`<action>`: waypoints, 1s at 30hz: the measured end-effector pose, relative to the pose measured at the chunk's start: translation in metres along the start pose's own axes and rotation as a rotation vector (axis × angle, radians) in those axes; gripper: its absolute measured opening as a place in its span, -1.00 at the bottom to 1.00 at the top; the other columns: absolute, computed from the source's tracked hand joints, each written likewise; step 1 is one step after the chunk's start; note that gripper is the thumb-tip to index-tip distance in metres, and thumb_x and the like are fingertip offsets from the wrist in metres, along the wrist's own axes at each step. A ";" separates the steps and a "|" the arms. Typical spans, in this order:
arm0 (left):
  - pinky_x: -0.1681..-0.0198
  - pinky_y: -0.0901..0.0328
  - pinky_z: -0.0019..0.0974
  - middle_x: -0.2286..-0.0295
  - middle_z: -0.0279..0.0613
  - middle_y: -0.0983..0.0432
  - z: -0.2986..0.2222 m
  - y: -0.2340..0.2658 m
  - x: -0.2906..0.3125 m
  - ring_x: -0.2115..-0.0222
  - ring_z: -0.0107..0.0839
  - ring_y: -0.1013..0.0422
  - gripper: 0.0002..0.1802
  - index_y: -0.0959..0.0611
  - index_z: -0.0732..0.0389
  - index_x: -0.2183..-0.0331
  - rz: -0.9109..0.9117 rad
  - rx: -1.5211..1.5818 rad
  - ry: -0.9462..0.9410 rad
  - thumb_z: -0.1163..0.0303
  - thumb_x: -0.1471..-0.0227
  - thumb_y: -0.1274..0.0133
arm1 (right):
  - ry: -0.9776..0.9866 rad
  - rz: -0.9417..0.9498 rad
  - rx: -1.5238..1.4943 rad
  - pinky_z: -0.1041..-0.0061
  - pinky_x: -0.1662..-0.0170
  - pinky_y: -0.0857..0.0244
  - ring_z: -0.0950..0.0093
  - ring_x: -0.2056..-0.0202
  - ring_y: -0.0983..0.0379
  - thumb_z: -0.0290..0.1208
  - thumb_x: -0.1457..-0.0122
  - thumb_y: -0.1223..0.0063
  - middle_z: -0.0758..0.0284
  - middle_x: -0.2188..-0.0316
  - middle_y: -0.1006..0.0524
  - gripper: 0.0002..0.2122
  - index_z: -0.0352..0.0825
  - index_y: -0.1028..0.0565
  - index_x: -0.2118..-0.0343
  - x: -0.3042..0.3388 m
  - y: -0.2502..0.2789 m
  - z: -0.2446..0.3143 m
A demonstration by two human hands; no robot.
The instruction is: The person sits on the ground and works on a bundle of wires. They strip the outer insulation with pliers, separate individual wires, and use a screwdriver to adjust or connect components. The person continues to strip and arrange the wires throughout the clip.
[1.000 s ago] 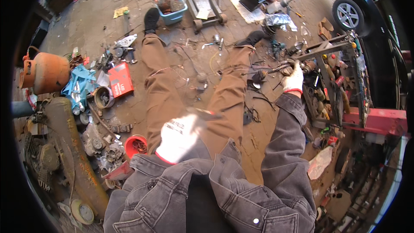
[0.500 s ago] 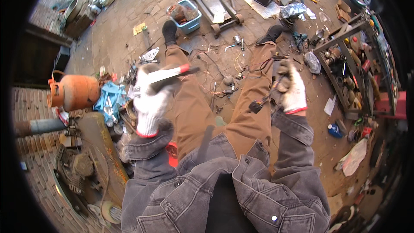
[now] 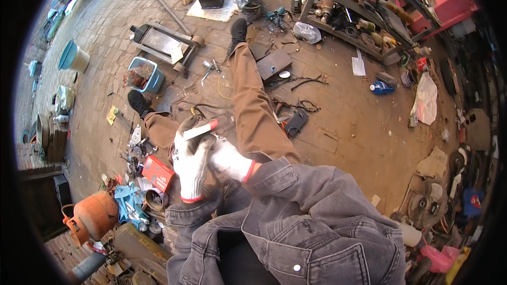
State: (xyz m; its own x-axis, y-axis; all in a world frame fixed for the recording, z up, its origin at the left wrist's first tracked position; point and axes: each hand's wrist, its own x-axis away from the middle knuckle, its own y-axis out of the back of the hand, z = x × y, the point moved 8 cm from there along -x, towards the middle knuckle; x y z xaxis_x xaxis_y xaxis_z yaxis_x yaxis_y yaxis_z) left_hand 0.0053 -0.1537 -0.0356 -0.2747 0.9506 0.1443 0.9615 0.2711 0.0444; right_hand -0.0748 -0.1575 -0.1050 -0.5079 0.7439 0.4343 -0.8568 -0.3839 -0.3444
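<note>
Both of my hands wear white gloves and meet above my lap, between my brown trouser legs. My left hand [image 3: 189, 171] is closed round a slim white tool with a red end [image 3: 199, 130], lying across the fingers; its exact kind is unclear. Against it, from the right, presses my right hand [image 3: 231, 158], its fingers curled in and mostly hidden behind the left hand. What the right fingers hold is not visible. Dark wires [image 3: 208, 110] lie on the ground just beyond the hands. A black plastic case [image 3: 297, 124] rests beside my right leg.
A red box [image 3: 157, 173] and an orange gas cylinder [image 3: 95, 216] stand at left. Farther off are a blue crate [image 3: 154, 82] and a floor jack [image 3: 163, 45]. A cluttered metal rack [image 3: 311, 1] stands at far right; a flat metal box [image 3: 274, 65] lies by my right foot.
My hands have come together from well apart. The right hand, which held wires with a black connector, has moved to the left hand. The view has turned right, and my legs have shifted.
</note>
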 end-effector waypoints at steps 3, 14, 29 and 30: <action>-0.18 -0.24 -0.28 -0.07 -0.07 -0.49 -0.002 0.022 0.004 -0.05 -0.34 -0.40 -0.57 -0.55 0.33 -0.11 0.016 -0.189 0.030 0.33 -0.28 0.02 | -0.005 -0.134 -0.156 0.44 0.10 -0.40 0.48 0.21 -0.50 -0.21 -0.20 -0.24 0.29 0.10 -0.57 -0.53 -0.34 -0.45 -0.11 0.003 0.040 0.003; 0.10 -0.40 -0.28 0.24 -0.12 -0.61 -0.014 0.064 0.027 0.19 -0.32 -0.51 -0.68 -0.66 0.23 0.06 -0.045 -0.861 -0.218 0.45 -0.11 -0.13 | -0.097 -0.152 -0.673 0.63 0.40 -0.31 0.69 0.44 -0.39 -0.17 -0.27 -0.17 0.52 0.46 -0.48 -0.80 -0.18 -0.57 0.20 -0.008 0.085 0.005; 0.69 -0.19 -0.62 0.27 -0.12 -0.65 0.028 0.013 0.018 0.60 -0.62 -0.45 -0.51 -0.45 0.23 -0.18 0.093 0.276 0.236 0.24 -0.30 -0.05 | -0.159 -0.126 -0.563 0.68 0.66 0.02 0.76 0.68 -0.15 -0.16 -0.24 -0.22 0.57 0.57 -0.39 -0.78 -0.18 -0.52 0.23 0.001 0.061 0.002; 0.66 -0.25 -0.61 0.28 -0.12 -0.65 0.024 0.016 0.010 0.58 -0.59 -0.47 -0.54 -0.48 0.24 -0.15 -0.012 0.249 0.255 0.25 -0.30 -0.04 | -0.181 -0.162 -0.537 0.67 0.63 0.00 0.76 0.65 -0.17 -0.16 -0.23 -0.23 0.57 0.55 -0.40 -0.78 -0.18 -0.53 0.22 0.000 0.062 -0.003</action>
State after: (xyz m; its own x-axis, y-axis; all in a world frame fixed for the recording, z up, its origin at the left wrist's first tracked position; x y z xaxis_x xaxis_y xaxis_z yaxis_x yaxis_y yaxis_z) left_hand 0.0185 -0.1362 -0.0575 -0.2481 0.8874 0.3886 0.9208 0.3407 -0.1900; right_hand -0.1272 -0.1796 -0.1286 -0.4220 0.6469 0.6352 -0.7832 0.0927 -0.6148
